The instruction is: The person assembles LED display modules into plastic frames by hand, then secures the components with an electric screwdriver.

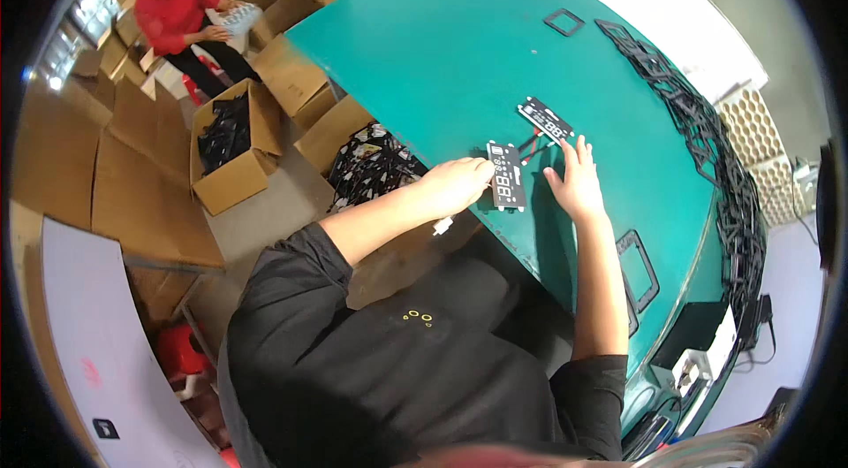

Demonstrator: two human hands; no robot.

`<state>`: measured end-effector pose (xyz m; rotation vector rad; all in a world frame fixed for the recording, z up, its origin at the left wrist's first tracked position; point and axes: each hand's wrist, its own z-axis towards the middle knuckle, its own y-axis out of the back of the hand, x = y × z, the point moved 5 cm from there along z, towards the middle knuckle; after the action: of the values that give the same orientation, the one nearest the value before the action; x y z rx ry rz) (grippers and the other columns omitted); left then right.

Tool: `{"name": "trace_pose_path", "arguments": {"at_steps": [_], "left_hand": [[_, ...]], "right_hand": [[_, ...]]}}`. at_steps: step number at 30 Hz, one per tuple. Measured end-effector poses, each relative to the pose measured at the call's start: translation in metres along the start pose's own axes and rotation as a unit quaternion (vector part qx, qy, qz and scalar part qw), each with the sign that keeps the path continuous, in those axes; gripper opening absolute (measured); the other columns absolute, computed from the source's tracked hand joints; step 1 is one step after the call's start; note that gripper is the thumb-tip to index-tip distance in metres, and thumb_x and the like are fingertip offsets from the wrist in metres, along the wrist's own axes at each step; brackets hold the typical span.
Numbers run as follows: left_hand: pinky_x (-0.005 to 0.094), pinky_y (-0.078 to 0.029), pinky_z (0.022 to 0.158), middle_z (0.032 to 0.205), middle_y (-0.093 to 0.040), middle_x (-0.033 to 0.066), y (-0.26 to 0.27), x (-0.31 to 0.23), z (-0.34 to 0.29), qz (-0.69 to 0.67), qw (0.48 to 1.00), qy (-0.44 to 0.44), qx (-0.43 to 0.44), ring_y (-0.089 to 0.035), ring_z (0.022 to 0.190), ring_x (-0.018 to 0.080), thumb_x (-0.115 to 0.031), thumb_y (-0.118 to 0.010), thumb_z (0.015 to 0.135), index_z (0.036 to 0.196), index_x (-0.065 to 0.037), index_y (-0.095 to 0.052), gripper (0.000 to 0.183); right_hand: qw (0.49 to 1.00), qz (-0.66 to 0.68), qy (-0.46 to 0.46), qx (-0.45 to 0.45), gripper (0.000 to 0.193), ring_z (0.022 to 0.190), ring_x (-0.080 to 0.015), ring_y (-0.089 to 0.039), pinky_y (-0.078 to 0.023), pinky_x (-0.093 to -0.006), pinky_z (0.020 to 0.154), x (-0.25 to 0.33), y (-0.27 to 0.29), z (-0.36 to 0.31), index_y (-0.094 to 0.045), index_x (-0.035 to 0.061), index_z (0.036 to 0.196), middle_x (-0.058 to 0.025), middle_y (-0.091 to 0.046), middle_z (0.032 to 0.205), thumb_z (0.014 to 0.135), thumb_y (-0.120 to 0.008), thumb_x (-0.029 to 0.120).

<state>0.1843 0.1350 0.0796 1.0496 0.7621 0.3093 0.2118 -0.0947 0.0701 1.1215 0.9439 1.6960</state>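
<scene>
My left hand [459, 186] pinches the left edge of a black digital display board [507, 178] with white segment digits, held at the near edge of the green table. A white plug connector [443, 225] dangles under that hand. A second display board [546, 119] lies a little farther off on the tabletop, with short red and black wires [532, 146] beside it. My right hand [579, 182] is open, its fingers spread, close to the near end of the second board. Whether its fingertips touch that board I cannot tell.
Many black rectangular frames [693, 119] are piled along the right side of the green table [424, 44]. One loose frame [564, 22] lies at the far end, others [638, 269] near my right forearm. A box of black parts [234, 136] stands left; a person in red [181, 8] sits beyond.
</scene>
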Motion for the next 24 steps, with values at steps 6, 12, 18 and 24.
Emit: {"name": "trace_pose_path", "arguments": {"at_steps": [6, 12, 18, 24], "left_hand": [[0.0395, -0.049, 0.063, 0.076, -0.059, 0.0144, 0.059, 0.012, -0.024, -0.119, 0.967, 0.131, -0.184, -0.063, 0.070, 0.0291, -0.004, -0.054, 0.090, 0.098, -0.003, -0.048, 0.011], [0.0266, -0.042, 0.054, 0.066, -0.052, 0.0014, 0.089, 0.024, -0.024, -0.222, 0.934, 0.162, -0.227, -0.050, 0.059, 0.0090, -0.006, -0.056, 0.093, 0.095, -0.005, -0.047, 0.010], [0.0291, -0.044, 0.058, 0.073, -0.055, 0.0039, 0.084, 0.003, 0.001, -0.204, 0.948, 0.121, -0.210, -0.053, 0.066, 0.0112, -0.006, -0.057, 0.092, 0.097, -0.004, -0.049, 0.010], [0.0356, -0.046, 0.059, 0.073, -0.057, 0.0146, 0.051, 0.011, 0.048, -0.131, 0.944, 0.207, -0.220, -0.056, 0.062, 0.0212, -0.008, -0.060, 0.089, 0.099, -0.002, -0.051, 0.014]], "right_hand": [[0.992, 0.105, -0.015, 0.066, 0.044, 0.136, -0.0467, -0.032, -0.035, -0.0607, 0.105, -0.027, -0.029, 0.033, -0.053, 0.0068, 0.114, -0.0270, -0.034, 0.147, 0.080, -0.074, 0.023], [0.995, 0.005, 0.067, -0.073, 0.035, 0.117, -0.0440, -0.052, -0.047, -0.0464, 0.095, -0.035, -0.036, 0.051, -0.052, 0.0074, 0.103, -0.0248, -0.047, 0.136, 0.077, -0.074, 0.012], [0.994, 0.011, 0.034, -0.099, 0.027, 0.094, -0.0354, -0.060, -0.050, -0.0445, 0.081, -0.031, -0.022, 0.057, -0.057, 0.0087, 0.097, -0.0146, -0.062, 0.097, 0.075, -0.072, 0.009], [0.997, 0.036, -0.048, -0.056, 0.021, 0.093, -0.0335, -0.062, -0.051, -0.0440, 0.081, -0.027, -0.010, 0.043, -0.062, 0.0091, 0.083, -0.0125, -0.064, 0.090, 0.070, -0.073, 0.022]]}}
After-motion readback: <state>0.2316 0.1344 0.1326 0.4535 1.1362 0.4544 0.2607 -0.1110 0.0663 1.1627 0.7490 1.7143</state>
